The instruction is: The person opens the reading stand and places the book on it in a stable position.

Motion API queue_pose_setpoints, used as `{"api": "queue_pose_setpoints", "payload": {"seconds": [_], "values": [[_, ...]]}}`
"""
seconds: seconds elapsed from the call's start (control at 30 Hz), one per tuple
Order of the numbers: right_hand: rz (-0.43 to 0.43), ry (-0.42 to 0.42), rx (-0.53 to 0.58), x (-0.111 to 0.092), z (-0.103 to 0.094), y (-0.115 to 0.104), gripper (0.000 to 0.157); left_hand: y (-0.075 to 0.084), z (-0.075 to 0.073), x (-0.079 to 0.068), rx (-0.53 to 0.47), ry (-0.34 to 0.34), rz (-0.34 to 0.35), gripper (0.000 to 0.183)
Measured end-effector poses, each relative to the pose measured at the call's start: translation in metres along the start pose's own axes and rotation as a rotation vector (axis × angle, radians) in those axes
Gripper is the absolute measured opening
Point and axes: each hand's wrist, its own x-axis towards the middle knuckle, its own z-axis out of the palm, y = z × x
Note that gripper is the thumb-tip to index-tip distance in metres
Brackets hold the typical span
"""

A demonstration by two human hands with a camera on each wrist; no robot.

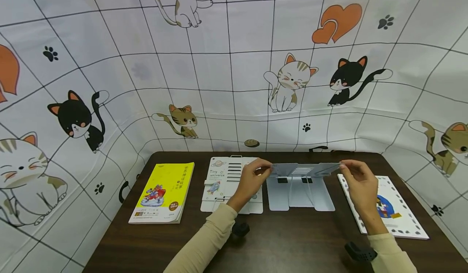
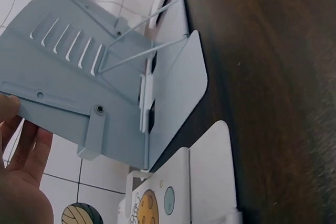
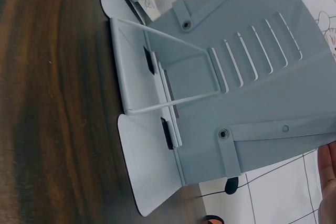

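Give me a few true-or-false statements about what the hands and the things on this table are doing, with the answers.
1. Both hands hold the blue stand's raised panel. True: the left hand grips one upper corner of the blue stand and the right hand grips the other.
2. The yellow book lies open. False: the yellow book lies closed, cover up.
3. The white stand lies between the yellow book and the blue stand. True: the white stand sits flat there.
4. The blue stand is folded flat. False: its panel is lifted off the base, and a wire prop runs between them.
5. A book lies on the blue stand. False: it holds nothing; a white book lies on the table beside it.
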Motion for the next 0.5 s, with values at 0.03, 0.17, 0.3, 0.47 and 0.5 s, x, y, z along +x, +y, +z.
{"api": "queue_pose_setpoints", "payload": {"seconds": [0.03, 0.17, 0.3, 0.47, 0.5], "values": [[0.004, 0.008, 0.003, 0.001, 0.000, 0.001, 0.019, 0.000, 0.001, -0.001, 0.003, -0.004, 0.011, 0.015], [0.025, 0.027, 0.007, 0.009, 0.002, 0.005, 0.020, 0.002, 0.003, -0.007, 0.023, -0.024, 0.055, 0.016], [0.053, 0.031, 0.038, 0.019, 0.005, 0.013, 0.022, 0.008, 0.006, -0.012, 0.077, -0.040, 0.098, 0.015], [0.114, 0.044, 0.173, 0.033, 0.012, 0.020, 0.022, 0.013, 0.014, -0.017, 0.071, -0.059, 0.177, 0.015], [0.129, 0.041, 0.202, 0.036, 0.013, 0.021, 0.022, 0.014, 0.016, -0.017, 0.066, -0.056, 0.204, 0.015]]}}
